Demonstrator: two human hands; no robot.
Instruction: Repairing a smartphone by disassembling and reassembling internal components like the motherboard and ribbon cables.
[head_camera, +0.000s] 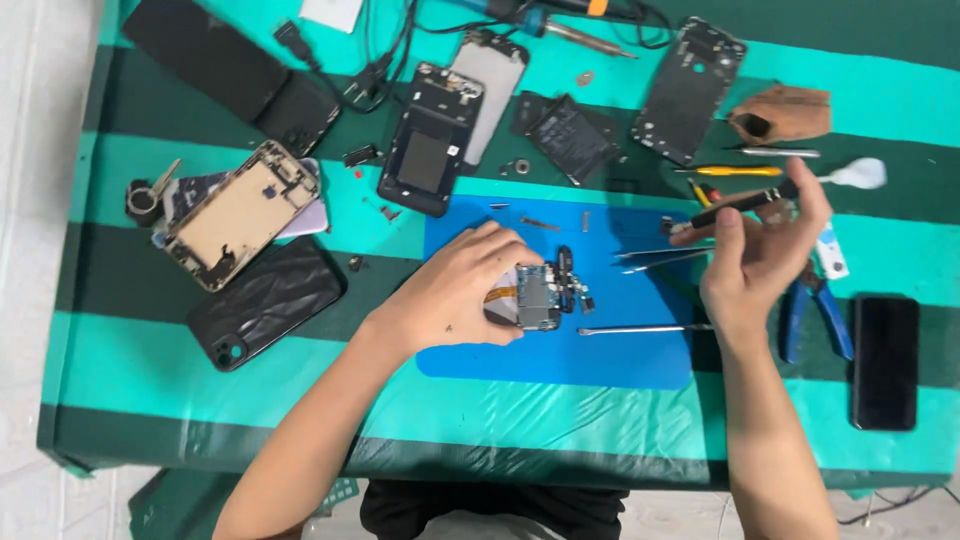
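— What has the left hand (455, 290) got?

— It's curled over a small circuit board (537, 297) on the blue mat (560, 360), fingers pressing it down near the mat's middle.

— And the right hand (765, 250)?

— Raised above the mat's right edge, fingers closed around a dark-handled screwdriver (740, 203), tip pointing left.

— Anything close by?

— Tweezers (660, 256) and a thin metal pry tool (640, 329) lie between the hands; blue-handled pliers (815, 310) sit just right of the wrist.

A dark phone screen (885, 362) lies flat at the table's right edge, a black rectangle. Another black screen panel (205, 45) rests at the top left corner, and a framed display (430, 150) lies face down near the top centre.
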